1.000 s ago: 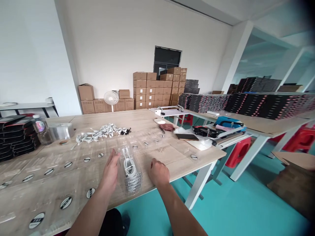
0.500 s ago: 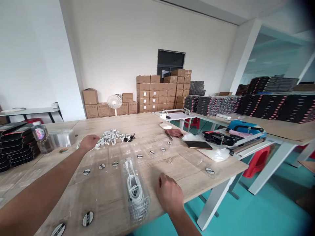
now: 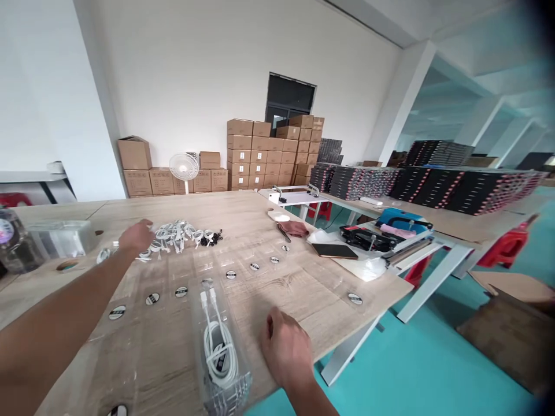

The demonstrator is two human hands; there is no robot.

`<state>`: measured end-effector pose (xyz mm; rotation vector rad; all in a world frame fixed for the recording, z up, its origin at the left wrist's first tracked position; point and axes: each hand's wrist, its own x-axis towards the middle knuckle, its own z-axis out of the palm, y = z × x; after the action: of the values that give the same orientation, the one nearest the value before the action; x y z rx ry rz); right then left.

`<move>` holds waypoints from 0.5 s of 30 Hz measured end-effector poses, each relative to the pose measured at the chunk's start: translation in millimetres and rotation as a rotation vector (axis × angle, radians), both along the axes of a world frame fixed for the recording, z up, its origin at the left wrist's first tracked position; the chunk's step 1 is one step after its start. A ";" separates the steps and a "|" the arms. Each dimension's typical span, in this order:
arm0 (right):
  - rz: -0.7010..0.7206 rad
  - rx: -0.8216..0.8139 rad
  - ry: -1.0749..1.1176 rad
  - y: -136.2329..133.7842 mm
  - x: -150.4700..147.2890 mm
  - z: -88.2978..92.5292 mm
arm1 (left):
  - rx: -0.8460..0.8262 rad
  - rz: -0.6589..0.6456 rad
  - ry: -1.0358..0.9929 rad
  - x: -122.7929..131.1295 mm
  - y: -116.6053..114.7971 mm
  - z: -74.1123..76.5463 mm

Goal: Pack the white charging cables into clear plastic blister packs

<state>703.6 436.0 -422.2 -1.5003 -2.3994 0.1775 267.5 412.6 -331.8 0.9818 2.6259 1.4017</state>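
My left hand (image 3: 136, 237) reaches across the table to the left end of a loose pile of small white cables (image 3: 176, 236). Its back faces me and hides most of the fingers, so I cannot see whether it grips anything. Nearer to me, my right hand (image 3: 287, 349) rests by the table's front edge, curled into a loose fist with nothing visible in it. Just left of that fist stands a stack of clear plastic boxes (image 3: 243, 384). A coiled white cable (image 3: 221, 355) lies in the top one, its two plugs pointing away from me.
Clear packages with round black-and-white labels (image 3: 181, 292) lie across the table. Small black pieces (image 3: 211, 238) border the cable pile. A phone (image 3: 335, 251) and a brown cloth (image 3: 296, 229) lie right, a bottle (image 3: 15, 242) and clear box (image 3: 60, 238) left.
The view has swung to the right, so the table things sit further left. My left hand has shifted slightly left relative to the cable pile. My right hand stays curled by the stack.
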 end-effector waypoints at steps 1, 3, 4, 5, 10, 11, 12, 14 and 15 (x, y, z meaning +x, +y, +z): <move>0.001 -0.005 0.015 -0.2 0.4 -0.5 | 0.064 0.029 -0.028 4.1 -2.6 14.2; 0.010 -0.017 0.053 -1.0 1.3 -0.4 | 0.218 0.064 -0.110 19.0 -12.5 46.2; 0.015 -0.024 0.077 -1.4 1.8 0.3 | 0.306 0.046 -0.151 30.7 -20.2 62.9; 0.020 -0.030 0.103 -1.7 2.1 1.2 | 0.392 0.003 -0.194 45.4 -29.7 79.1; 0.075 -0.094 0.310 -3.6 5.1 9.6 | 0.631 -0.376 -0.389 160.5 -94.6 130.5; 0.098 -0.120 0.370 -6.5 8.1 11.9 | 0.651 -0.440 -0.444 188.2 -108.0 130.3; 0.125 -0.153 0.433 -11.6 13.0 14.3 | 0.693 -0.514 -0.593 215.6 -120.5 125.3; 0.183 -0.220 0.550 -30.0 29.6 18.2 | 0.715 -0.577 -0.785 266.4 -143.0 101.6; 0.223 -0.270 0.620 -43.7 41.1 19.2 | 0.725 -0.575 -0.854 288.7 -152.6 83.5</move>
<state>744.7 392.3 -403.1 -1.0509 -2.0663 0.9038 556.2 260.0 -248.3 0.7799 1.1386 1.9918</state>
